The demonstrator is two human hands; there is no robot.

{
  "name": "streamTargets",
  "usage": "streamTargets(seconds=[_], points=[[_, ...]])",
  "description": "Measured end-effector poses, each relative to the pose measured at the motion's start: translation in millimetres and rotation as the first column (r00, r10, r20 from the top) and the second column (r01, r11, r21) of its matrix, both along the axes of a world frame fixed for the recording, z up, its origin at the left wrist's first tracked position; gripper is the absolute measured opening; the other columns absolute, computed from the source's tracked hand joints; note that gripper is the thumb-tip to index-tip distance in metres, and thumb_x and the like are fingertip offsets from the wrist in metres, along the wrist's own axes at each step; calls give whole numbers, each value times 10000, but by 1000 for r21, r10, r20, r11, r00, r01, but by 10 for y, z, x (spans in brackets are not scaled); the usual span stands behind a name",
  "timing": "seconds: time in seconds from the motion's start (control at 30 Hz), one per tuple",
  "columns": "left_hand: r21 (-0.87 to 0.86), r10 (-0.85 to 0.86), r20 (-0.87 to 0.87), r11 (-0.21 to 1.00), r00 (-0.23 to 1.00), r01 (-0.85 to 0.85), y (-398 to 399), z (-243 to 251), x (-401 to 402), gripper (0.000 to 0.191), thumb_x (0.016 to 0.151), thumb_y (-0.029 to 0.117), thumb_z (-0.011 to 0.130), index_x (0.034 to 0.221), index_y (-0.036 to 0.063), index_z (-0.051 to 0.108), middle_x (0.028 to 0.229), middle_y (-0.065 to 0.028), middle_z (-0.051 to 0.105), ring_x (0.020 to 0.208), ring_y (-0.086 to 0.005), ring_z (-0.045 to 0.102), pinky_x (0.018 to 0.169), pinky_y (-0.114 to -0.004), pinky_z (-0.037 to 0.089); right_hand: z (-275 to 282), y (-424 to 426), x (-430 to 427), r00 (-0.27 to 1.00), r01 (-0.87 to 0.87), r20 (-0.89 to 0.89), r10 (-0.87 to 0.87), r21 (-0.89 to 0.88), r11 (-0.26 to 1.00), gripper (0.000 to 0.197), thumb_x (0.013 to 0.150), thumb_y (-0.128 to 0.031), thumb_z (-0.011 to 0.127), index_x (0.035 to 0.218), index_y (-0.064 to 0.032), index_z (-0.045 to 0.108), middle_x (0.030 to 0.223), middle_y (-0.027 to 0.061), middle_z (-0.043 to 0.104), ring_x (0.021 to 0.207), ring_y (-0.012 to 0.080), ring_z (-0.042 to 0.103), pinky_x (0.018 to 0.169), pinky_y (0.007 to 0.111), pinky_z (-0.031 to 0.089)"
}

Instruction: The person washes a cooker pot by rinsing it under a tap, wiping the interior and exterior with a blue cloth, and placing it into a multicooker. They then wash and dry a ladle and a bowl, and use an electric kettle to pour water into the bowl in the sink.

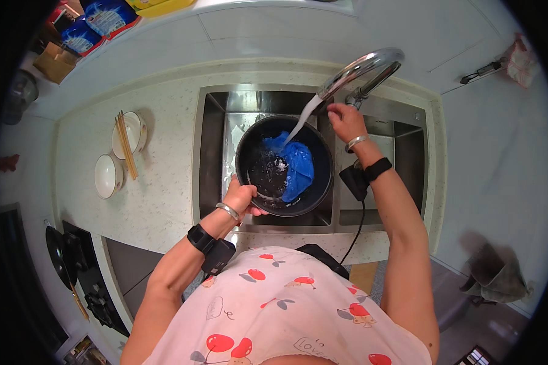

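Observation:
My left hand (240, 198) grips the lower left rim of a dark round pot (322, 182), thumb on the rim and fingers underneath. The pot is held over the left basin of a stainless steel sink (212, 150). A wet blue cloth (297, 171) lies inside it with a little water. Water (303, 116) runs from the curved chrome faucet (360, 66) onto the cloth. My right hand (347, 122) is beside the faucet's base with its fingers bent; whether it touches the faucet lever cannot be made out.
On the counter (164, 191) to the left stand two white bowls, one bowl (105, 175) nearer and another bowl (139, 137) with wooden chopsticks (126, 145) across it. The sink's right basin (383, 146) lies under my right forearm. Blue packages (107, 18) stand on the ledge above.

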State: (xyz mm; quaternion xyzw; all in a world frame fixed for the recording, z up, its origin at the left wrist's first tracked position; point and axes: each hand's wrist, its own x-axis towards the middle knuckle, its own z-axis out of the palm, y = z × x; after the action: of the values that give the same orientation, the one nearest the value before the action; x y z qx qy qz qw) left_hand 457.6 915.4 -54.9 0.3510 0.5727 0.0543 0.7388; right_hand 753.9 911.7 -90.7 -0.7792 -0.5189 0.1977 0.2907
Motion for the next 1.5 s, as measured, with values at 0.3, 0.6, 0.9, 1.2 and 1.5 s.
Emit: streamTargets(seconds=[0.3, 0.6, 0.9, 1.2, 1.5], points=[[7, 18, -10, 1000, 1000, -17, -112, -120, -214, 767, 710, -25, 393, 1331, 40, -53, 731, -233, 550, 393, -283, 552, 272, -309, 433, -85, -27, -768, 860, -509, 98, 500, 111, 854, 85, 704, -55, 586, 786, -52, 565, 821, 137, 559, 777, 322, 550, 698, 377, 461], [23, 29, 1, 999, 1000, -29, -254, -18, -319, 563, 681, -52, 360, 1215, 32, 203, 756, -238, 562, 427, -293, 580, 262, -286, 437, -536, -348, -1334, 950, -310, -183, 253, -647, 697, 563, 743, -267, 635, 1180, 34, 447, 1124, 235, 523, 1055, 340, 506, 895, 365, 400], [20, 47, 55, 999, 997, -49, -410, 63, -319, 589, 674, -57, 347, 1225, 39, 162, 791, -251, 561, 448, -296, 589, 283, -277, 466, -224, -338, -1293, 844, 305, -467, -262, 16, 952, 311, 755, -116, 603, 1010, 16, 484, 911, 172, 581, 834, 292, 566, 757, 360, 438], [55, 15, 101, 998, 995, -21, -390, 195, -342, 482, 668, -44, 374, 1146, -25, 319, 770, -215, 561, 485, -298, 600, 317, -288, 491, 242, -693, -1980, 491, -489, -819, 297, 23, 872, 144, 840, -117, 500, 961, -42, 480, 847, 47, 530, 786, 124, 457, 753, 278, 411], [95, -31, 75, 995, 997, 24, -566, 319, -411, 493, 664, -41, 366, 1153, -31, 306, 742, -221, 574, 419, -282, 577, 289, -283, 466, 32, -890, -1440, 650, -543, -49, 758, -728, 419, 234, 762, -170, 551, 950, -44, 609, 925, 182, 611, 895, 328, 583, 759, 381, 479]])
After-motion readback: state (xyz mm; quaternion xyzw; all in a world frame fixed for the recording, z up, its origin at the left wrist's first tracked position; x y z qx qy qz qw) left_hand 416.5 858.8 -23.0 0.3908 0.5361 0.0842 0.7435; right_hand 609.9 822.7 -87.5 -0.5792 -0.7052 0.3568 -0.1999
